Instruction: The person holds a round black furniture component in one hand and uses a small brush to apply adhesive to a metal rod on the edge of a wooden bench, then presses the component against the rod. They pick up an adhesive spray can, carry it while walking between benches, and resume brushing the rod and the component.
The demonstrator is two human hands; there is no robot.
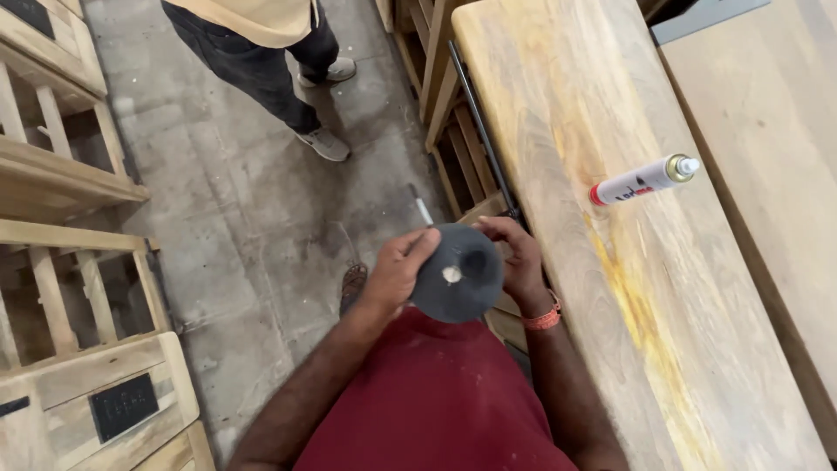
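Your left hand (397,266) and right hand (520,257) grip a round dark grey disc (458,272) at lower centre of the frame, held over your red shirt (436,401). A white spray can with a gold cap (643,180) lies on the long wooden plank (593,105) at the right. Another person's legs (270,70) stand at upper left.

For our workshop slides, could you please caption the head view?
Both hands, left hand and right hand, hold a dark grey disc beside a wooden tabletop bearing a spray can.
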